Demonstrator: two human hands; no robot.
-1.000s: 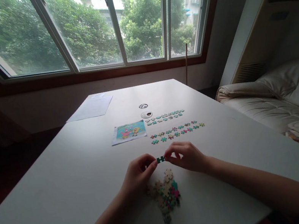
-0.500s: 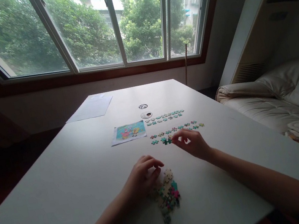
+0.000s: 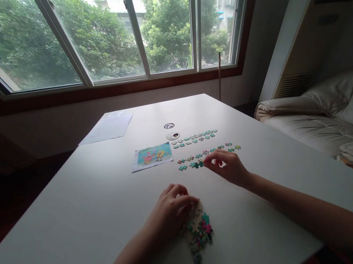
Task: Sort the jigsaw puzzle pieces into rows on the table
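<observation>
My right hand [image 3: 226, 165] pinches a dark green puzzle piece [image 3: 198, 164] between thumb and fingertips, low over the nearest row of laid-out pieces. My left hand [image 3: 172, 205] is bent over the top of a loose heap of puzzle pieces [image 3: 199, 232], its fingers closed on a pale piece [image 3: 198, 207] there. Part of that piece is hidden by the fingers. Green, pink and cream pieces make up the heap. Several spaced rows of puzzle pieces [image 3: 194, 139] lie beyond my right hand. Left of them is a small cartoon picture sheet [image 3: 154, 155].
The white table [image 3: 99, 200] carries two round cable-hole covers [image 3: 172, 136] near its middle and a sheet of paper [image 3: 107, 127] at the far left. A pale sofa [image 3: 317, 114] stands on the right. Beyond the far end is a window [image 3: 105, 35].
My left hand has moved slightly right, its fingers closing onto the top of the heap. My right hand has shifted a little with the green piece, staying by the near row.
</observation>
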